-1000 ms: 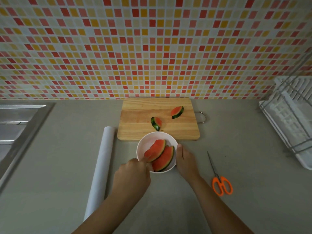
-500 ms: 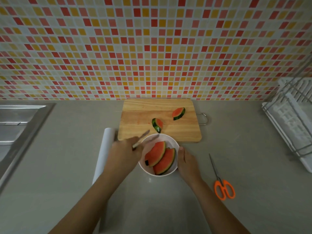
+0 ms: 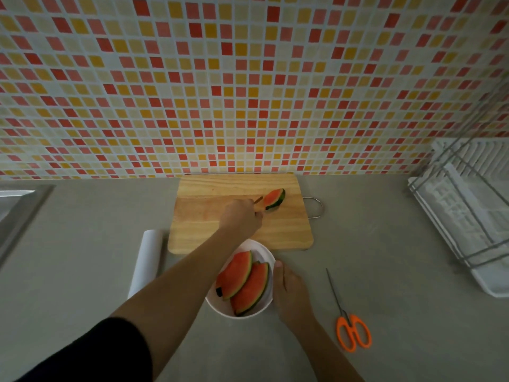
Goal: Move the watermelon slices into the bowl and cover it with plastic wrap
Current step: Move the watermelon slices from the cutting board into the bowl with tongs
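Note:
A white bowl [image 3: 220,308] stands on the grey counter in front of a wooden cutting board [image 3: 278,232]. Two large watermelon slices [image 3: 238,274] [image 3: 254,289] lie in it. One small slice [image 3: 274,198] lies near the board's back right. My left hand [image 3: 242,219] reaches over the board and grips thin chopsticks [image 3: 258,201], whose tips touch that slice. Any second small slice is hidden under this hand. My right hand [image 3: 289,293] holds the bowl's right side, thumb along the rim. A white roll of plastic wrap [image 3: 146,260] lies left of the bowl.
Orange-handled scissors [image 3: 352,330] lie on the counter right of the bowl. A white dish rack [image 3: 468,205] fills the far right. A steel sink [image 3: 16,205] is at the left edge. The tiled wall rises right behind the board.
My left hand has left the bowl and moved forward over the board to the far slice, chopsticks in it. My right hand stays on the bowl.

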`<state>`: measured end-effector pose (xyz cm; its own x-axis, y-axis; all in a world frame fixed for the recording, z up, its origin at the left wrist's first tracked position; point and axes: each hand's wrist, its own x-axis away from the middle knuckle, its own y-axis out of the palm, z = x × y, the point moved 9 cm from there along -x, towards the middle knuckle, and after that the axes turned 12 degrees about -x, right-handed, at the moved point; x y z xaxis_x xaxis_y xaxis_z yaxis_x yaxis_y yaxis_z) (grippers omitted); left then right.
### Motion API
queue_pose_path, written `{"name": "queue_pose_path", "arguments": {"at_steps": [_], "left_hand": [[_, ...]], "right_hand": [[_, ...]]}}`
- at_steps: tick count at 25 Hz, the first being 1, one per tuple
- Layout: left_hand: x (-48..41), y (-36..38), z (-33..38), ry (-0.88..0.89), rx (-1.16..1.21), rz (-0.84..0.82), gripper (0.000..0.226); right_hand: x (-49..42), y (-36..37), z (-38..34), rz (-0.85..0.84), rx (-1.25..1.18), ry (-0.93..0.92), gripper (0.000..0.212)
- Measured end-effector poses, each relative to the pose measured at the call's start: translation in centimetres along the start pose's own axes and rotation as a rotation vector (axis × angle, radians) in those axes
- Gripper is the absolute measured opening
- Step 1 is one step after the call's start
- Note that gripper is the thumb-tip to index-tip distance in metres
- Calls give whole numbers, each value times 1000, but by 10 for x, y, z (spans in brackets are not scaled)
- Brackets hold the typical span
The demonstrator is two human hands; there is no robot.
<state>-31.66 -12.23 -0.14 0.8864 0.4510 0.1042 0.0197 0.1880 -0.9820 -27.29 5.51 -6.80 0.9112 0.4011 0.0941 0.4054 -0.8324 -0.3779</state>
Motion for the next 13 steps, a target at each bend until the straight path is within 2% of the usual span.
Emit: {"name": "queue_pose_path", "arguments": {"at_steps": [5,10,13], "left_hand": [[-13,8,7,22,84,-46,31],[-15,6,-13,-147,256,-81,29],[-14,6,-17,-172,293,-86,31]], "right_hand": [[1,0,-1,-13,-1,-2,38],[1,-1,0,1,-46,22,42],[1,-1,-1,-2,-34,30,41]]}}
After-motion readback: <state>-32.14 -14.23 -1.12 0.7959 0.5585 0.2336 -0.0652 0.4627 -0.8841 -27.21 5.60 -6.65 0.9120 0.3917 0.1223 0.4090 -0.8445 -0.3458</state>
